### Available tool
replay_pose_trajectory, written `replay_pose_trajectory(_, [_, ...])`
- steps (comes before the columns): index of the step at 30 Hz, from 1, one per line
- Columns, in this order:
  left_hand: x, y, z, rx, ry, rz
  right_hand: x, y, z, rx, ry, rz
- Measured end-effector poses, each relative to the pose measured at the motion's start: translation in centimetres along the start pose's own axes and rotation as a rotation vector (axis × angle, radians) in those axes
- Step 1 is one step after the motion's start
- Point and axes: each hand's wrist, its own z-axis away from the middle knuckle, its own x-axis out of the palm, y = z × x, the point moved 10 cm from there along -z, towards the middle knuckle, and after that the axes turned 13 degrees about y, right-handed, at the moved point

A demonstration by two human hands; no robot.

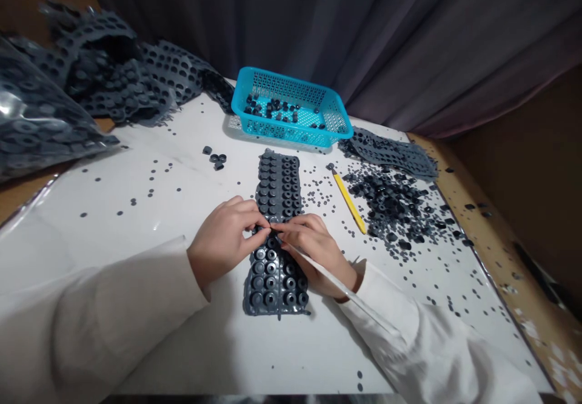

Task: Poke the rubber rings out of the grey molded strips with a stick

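Observation:
A dark grey moulded rubber sheet with rows of round, ring-shaped parts lies lengthwise before me. Above its middle, my left hand is closed, with thumb and index finger pinched together at something tiny and dark that I cannot make out. My right hand meets it there, its fingertips almost touching the left ones. A long, thin, pale metal tool, apparently tweezers, is gripped in the right hand, with its back end reaching over the right sleeve. Both hands cover part of the sheet's middle.
A blue perforated basket holding small black parts stands behind the sheet. To the right are a yellow pen-like tool, a heap of black rubber bits and an emptied-looking sheet. At left lie punched sheets and a filled clear bag.

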Motion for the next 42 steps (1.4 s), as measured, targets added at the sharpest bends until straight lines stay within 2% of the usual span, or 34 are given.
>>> replay_pose_trajectory(7, [-0.1,0.1,-0.1,0.014,0.016,0.015,0.0,0.1,0.0,0.007,-0.001,0.052])
replay_pose_trajectory(13, [-0.3,0.2,0.0,0.026,0.025,0.012,-0.8,1.2,0.0,0.139,0.091,-0.043])
replay_pose_trajectory(15, [-0.3,0.2,0.1,0.022,0.024,0.007,-1.6,2.0,0.1,0.23,0.162,-0.108])
replay_pose_trajectory(20, [-0.3,0.2,0.2,0.023,0.019,0.017,-4.2,6.0,1.5,0.627,0.423,-0.145])
replay_pose_trajectory(22, [-0.4,0.1,0.2,0.016,0.022,0.02,-4.3,7.2,2.2,0.741,0.458,-0.168])
replay_pose_trajectory(24, [-0.4,0.0,0.2,0.014,0.027,0.025,-4.3,7.8,2.5,0.786,0.465,-0.178])
replay_pose_trajectory(27, [-0.3,0.0,0.2,0.017,0.025,0.029,-4.3,7.6,2.4,0.751,0.457,-0.17])
replay_pose_trajectory(29, [-0.3,-0.1,0.2,0.014,0.022,0.03,-3.8,7.0,1.9,0.699,0.4,-0.206])
replay_pose_trajectory(35, [0.0,-0.2,0.3,0.01,0.004,0.021,-2.0,2.8,-0.3,0.415,0.206,-0.34])
replay_pose_trajectory(42, [0.0,-0.2,0.2,0.008,-0.003,0.023,-0.8,2.1,0.0,0.373,0.113,-0.284])
